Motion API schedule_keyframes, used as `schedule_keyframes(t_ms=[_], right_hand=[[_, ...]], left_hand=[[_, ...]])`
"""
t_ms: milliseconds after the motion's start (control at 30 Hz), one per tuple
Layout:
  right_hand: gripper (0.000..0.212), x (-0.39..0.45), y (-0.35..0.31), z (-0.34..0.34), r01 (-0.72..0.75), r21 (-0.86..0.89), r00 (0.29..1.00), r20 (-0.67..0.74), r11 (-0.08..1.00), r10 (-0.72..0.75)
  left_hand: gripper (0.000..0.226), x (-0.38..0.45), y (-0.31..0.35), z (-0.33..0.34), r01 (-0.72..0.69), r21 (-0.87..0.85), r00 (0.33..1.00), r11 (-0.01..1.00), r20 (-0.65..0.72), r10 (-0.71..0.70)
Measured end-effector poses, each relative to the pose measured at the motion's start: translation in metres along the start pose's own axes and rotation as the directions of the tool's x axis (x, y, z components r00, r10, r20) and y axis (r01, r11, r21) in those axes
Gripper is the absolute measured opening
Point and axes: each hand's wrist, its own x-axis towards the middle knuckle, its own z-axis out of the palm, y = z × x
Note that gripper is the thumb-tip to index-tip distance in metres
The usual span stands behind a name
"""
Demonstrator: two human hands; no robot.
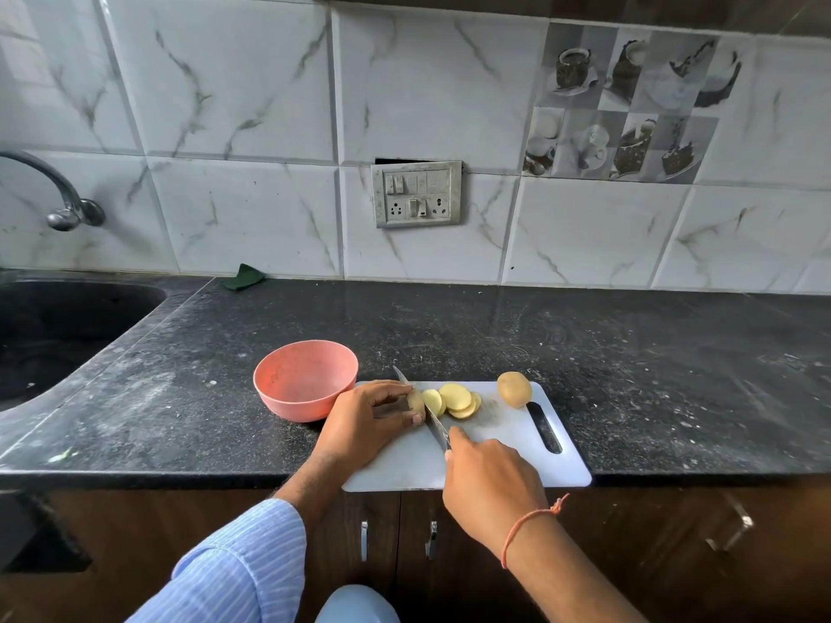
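A white cutting board [508, 447] lies at the counter's front edge. My left hand [364, 420] grips the remaining end of a potato [415, 401] on the board. My right hand [488, 483] holds a knife [427, 411] by its handle, with the blade down against the cut face of that potato. Several pale round slices [456, 400] lie fanned just right of the blade. A whole unpeeled potato [514, 388] sits at the board's far right corner.
An empty pink bowl [303, 379] stands on the black counter [629, 361] just left of the board. A dark sink [58, 326] with a tap [67, 204] is at the far left. A green scrub pad [243, 278] lies by the wall; a switch panel [417, 194] above.
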Motion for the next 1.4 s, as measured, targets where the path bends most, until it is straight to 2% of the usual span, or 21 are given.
schedule_keyframes(t_ms=[100, 233, 300, 433, 567, 667, 800, 1067, 1233, 1400], right_hand=[[0.052, -0.004, 0.004, 0.001, 0.000, -0.088, 1.000, 0.003, 0.996, 0.001], [0.056, -0.009, 0.005, 0.007, -0.024, -0.067, 1.000, -0.005, 0.997, 0.024], [0.050, -0.011, 0.007, 0.006, -0.054, 0.020, 0.998, -0.009, 0.998, 0.054], [0.024, -0.012, 0.013, -0.002, -0.064, 0.190, 0.998, -0.017, 0.980, 0.068], [0.026, -0.008, 0.014, -0.007, -0.054, 0.256, 0.995, -0.063, 0.965, 0.072], [0.031, -0.005, 0.012, -0.012, -0.039, 0.267, 0.994, -0.086, 0.963, 0.064], [0.031, -0.003, 0.007, -0.017, -0.043, 0.269, 0.995, -0.074, 0.962, 0.065], [0.027, -0.003, -0.005, -0.018, -0.074, 0.231, 0.996, -0.033, 0.970, 0.084], [0.018, 0.005, -0.015, -0.020, -0.072, 0.200, 0.995, -0.058, 0.977, 0.085], [0.019, 0.013, -0.024, -0.023, -0.085, 0.154, 0.994, -0.057, 0.984, 0.095]], left_hand=[[0.053, -0.002, 0.003, 0.000, 0.014, -0.012, 1.000, 1.000, 0.005, -0.014], [0.054, -0.002, 0.005, 0.000, 0.003, 0.015, 1.000, 1.000, 0.014, -0.003], [0.056, -0.003, 0.005, -0.001, 0.002, 0.023, 1.000, 1.000, 0.017, -0.003], [0.059, -0.002, 0.004, 0.001, -0.017, 0.060, 1.000, 0.998, 0.020, 0.016], [0.049, -0.003, 0.006, 0.002, 0.007, 0.070, 1.000, 0.998, 0.024, -0.008], [0.040, -0.004, 0.008, 0.002, 0.009, 0.070, 0.999, 0.998, 0.049, -0.012], [0.040, -0.004, 0.008, 0.002, -0.027, 0.113, 0.999, 0.993, 0.047, 0.022], [0.036, -0.004, 0.006, 0.003, -0.048, 0.102, 0.998, 0.994, 0.035, 0.045], [0.034, -0.004, 0.007, 0.004, -0.054, 0.097, 0.998, 0.994, 0.036, 0.050], [0.034, -0.002, 0.005, 0.005, -0.068, 0.110, 0.998, 0.992, 0.025, 0.066]])
